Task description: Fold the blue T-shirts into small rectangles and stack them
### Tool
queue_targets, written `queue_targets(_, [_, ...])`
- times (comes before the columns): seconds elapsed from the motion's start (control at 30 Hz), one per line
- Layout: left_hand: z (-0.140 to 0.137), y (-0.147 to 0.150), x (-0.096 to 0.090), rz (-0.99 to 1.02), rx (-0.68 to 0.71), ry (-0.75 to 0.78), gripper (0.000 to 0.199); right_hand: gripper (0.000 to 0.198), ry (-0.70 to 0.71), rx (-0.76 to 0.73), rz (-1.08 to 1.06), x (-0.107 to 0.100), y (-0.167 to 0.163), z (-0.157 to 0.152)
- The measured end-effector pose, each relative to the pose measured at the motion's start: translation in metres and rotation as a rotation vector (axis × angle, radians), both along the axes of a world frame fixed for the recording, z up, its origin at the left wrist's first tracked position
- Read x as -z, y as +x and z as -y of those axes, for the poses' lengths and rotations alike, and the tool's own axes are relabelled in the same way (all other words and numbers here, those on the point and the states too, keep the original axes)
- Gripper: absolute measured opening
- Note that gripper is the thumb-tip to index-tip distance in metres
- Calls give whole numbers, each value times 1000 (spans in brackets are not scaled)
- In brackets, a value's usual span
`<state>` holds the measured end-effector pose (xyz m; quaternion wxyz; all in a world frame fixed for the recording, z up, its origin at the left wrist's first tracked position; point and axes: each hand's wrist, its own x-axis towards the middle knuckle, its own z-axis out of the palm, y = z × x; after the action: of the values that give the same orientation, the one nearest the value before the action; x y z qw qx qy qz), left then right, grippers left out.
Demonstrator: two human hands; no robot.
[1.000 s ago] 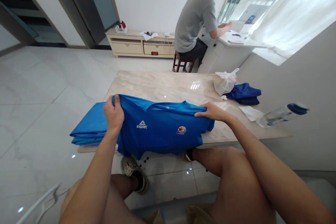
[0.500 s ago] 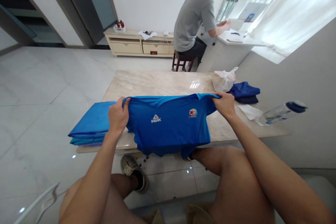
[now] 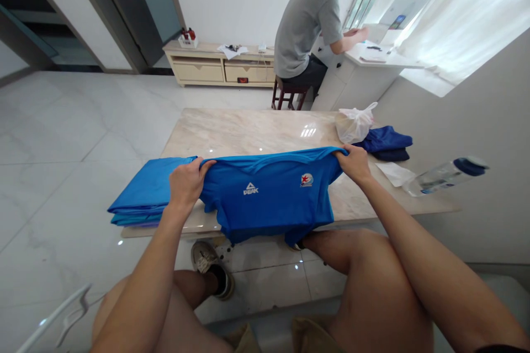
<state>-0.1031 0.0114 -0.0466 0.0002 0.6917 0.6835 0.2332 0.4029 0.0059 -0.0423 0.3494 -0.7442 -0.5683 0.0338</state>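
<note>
A blue T-shirt (image 3: 273,198) with a white PEAK logo and a round badge is stretched between my hands. My left hand (image 3: 187,182) is closed on its upper left edge, thumb on top. The opposite upper edge is pinched in my right hand (image 3: 354,162). The shirt's lower part hangs over the near edge of the marble-topped table (image 3: 232,129). Beside my left hand lies a stack of folded blue clothes (image 3: 143,187). Beyond my right hand is a dark blue folded garment (image 3: 387,140).
A white plastic bag (image 3: 354,124) sits at the table's far right. A clear bottle with a blue cap (image 3: 447,176) and a white paper (image 3: 395,172) are at the right. Another person (image 3: 304,22) sits on a stool at a white desk. A low cabinet (image 3: 202,71) stands behind.
The shirt's left upper edge has dropped slightly and its neckline lies flatter. My left hand's thumb has shifted right along the edge. The right hand keeps its hold.
</note>
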Motion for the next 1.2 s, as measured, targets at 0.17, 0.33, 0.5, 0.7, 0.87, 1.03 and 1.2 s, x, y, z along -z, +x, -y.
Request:
queue_targets(0.17, [-1,-14,6,-25,140,-93,43,30,-69,-39,203,7,14,4])
queue_targets(0.33, [5,-40,26,-10,303,-260,33,36,-263,-323,545,19,25,15])
queue_targets(0.5, [-12,-43,40,-40,198,-260,40,40,-314,-333,659,26,34,0])
queue_targets(0.7, [-99,-2,10,-252,28,-306,50,65,-434,-150,652,8,16,-83])
queue_targets(0.87, [-102,45,23,-416,-48,-325,68,79,-469,-47,580,32,-56,-95])
queue_targets(1.03, [-21,72,102,-386,260,-311,76,86,-598,-506,581,97,-114,-19])
queue_targets(1.2, [16,63,132,-329,252,-370,79,92,-780,-513,483,113,-113,16])
